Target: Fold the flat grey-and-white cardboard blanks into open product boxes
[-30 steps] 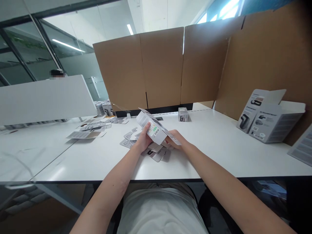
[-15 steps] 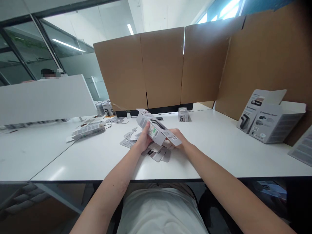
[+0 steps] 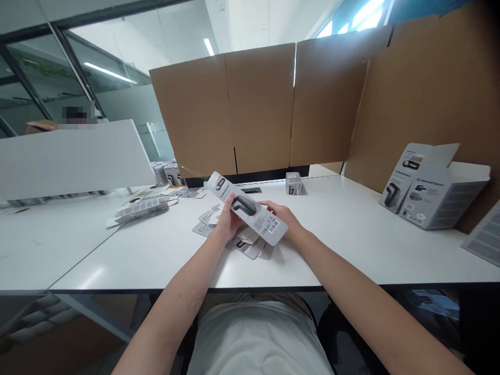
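Note:
A grey-white printed carton (image 3: 254, 212) with a picture of a dark device and a barcode is tilted between my hands above the desk. My left hand (image 3: 228, 224) grips its near long side, thumb on the printed face and fingers underneath. My right hand (image 3: 285, 219) holds the far right side; its fingers are partly hidden behind the carton. An end flap stretches out flat at each end of the printed face. Below lies a loose pile of flat printed card pieces (image 3: 253, 250), partly covered by the carton and my left hand.
A small closed box (image 3: 294, 184) stands at the back. Larger cartons with raised flaps (image 3: 429, 198) stand at the right by a cardboard screen (image 3: 261, 109). Flattened cartons (image 3: 142, 209) lie left. Behind a white divider (image 3: 74, 156) a person is partly visible.
The carton has been turned in my hands, so its device-picture face now points up towards me and the green-labelled side is out of sight. My right hand has shifted slightly left along it.

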Action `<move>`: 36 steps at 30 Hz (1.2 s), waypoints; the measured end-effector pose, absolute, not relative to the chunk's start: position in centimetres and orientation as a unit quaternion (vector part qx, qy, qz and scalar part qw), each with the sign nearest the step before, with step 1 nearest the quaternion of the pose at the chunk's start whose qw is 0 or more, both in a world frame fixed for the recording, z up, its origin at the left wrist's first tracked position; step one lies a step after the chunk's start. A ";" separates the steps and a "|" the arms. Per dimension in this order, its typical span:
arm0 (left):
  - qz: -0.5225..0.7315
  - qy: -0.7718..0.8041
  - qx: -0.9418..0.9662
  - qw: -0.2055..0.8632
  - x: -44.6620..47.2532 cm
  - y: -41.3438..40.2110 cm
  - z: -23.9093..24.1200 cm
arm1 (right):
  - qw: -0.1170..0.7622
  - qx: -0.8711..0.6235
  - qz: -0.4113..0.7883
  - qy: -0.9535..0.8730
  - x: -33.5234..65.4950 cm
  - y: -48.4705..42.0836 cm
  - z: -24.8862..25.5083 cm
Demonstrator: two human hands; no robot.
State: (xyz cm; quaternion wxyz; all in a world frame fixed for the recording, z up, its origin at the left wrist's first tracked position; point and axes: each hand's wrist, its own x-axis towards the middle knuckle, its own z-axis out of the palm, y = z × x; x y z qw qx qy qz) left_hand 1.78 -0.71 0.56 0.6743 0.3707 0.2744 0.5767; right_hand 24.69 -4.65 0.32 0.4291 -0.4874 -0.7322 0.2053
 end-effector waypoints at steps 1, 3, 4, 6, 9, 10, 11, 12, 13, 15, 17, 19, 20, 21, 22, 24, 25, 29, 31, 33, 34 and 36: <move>0.572 0.273 0.373 0.677 1.7 -0.8 0.6 | 0.417 -0.497 0.207 -0.732 24.7 -4.5 0.1; 0.555 0.270 0.384 0.687 1.7 -1.0 0.7 | 0.402 -0.492 0.221 -0.740 24.6 -4.2 -0.3; 0.546 0.268 0.390 0.691 1.8 -1.1 0.7 | 0.399 -0.484 0.229 -0.745 24.6 -4.1 -0.5; 0.536 0.266 0.393 0.699 1.9 -1.2 0.8 | 0.402 -0.476 0.231 -0.747 24.5 -4.0 -0.7; 0.529 0.282 0.381 0.704 2.2 -1.0 0.7 | 0.416 -0.490 0.192 -0.741 24.6 -3.9 -0.6; 0.528 0.291 0.377 0.703 2.2 -0.9 0.7 | 0.422 -0.493 0.170 -0.741 24.6 -3.9 -0.5; 0.528 0.300 0.375 0.701 2.2 -0.8 0.7 | 0.429 -0.493 0.148 -0.742 24.7 -3.9 -0.5; 0.529 0.305 0.374 0.698 2.2 -0.7 0.6 | 0.434 -0.491 0.129 -0.744 24.8 -3.8 -0.4; 0.531 0.309 0.374 0.695 2.2 -0.7 0.6 | 0.440 -0.487 0.113 -0.746 24.9 -3.7 -0.4; 0.538 0.307 0.376 0.690 2.2 -0.6 0.6 | 0.446 -0.482 0.098 -0.748 25.0 -3.6 -0.3; 0.542 0.302 0.376 0.689 2.2 -0.7 0.6 | 0.445 -0.481 0.097 -0.749 25.1 -3.5 -0.4; 0.542 0.298 0.377 0.690 2.2 -0.9 0.7 | 0.441 -0.482 0.103 -0.750 25.1 -3.5 -0.4; 0.541 0.297 0.377 0.691 2.2 -1.0 0.8 | 0.436 -0.484 0.109 -0.751 25.1 -3.5 -0.5; 0.540 0.296 0.378 0.691 2.2 -1.0 0.9 | 0.429 -0.489 0.116 -0.750 25.1 -3.6 -0.5; 0.541 0.295 0.378 0.691 2.2 -1.1 0.9 | 0.420 -0.496 0.123 -0.750 25.1 -3.6 -0.5; 0.548 0.292 0.375 0.688 2.2 -1.2 1.0 | 0.397 -0.510 0.139 -0.751 25.0 -3.7 -0.6; 0.553 0.290 0.372 0.687 2.1 -1.2 1.0 | 0.385 -0.514 0.147 -0.752 24.9 -3.7 -0.6; 0.556 0.279 0.367 0.691 2.2 -1.1 0.8 | 0.366 -0.517 0.178 -0.753 24.9 -3.7 -0.7; 0.553 0.297 0.362 0.689 2.3 -1.0 0.5 | 0.384 -0.516 0.187 -0.742 25.0 -3.6 -0.8; 0.547 0.326 0.356 0.684 2.5 -0.8 0.2 | 0.402 -0.515 0.193 -0.732 25.1 -3.5 -0.8; 0.547 0.338 0.352 0.681 2.5 -0.7 0.1 | 0.409 -0.514 0.193 -0.729 25.1 -3.5 -0.7; 0.558 0.341 0.337 0.678 2.4 -0.3 0.0 | 0.414 -0.511 0.189 -0.729 25.0 -3.7 -0.7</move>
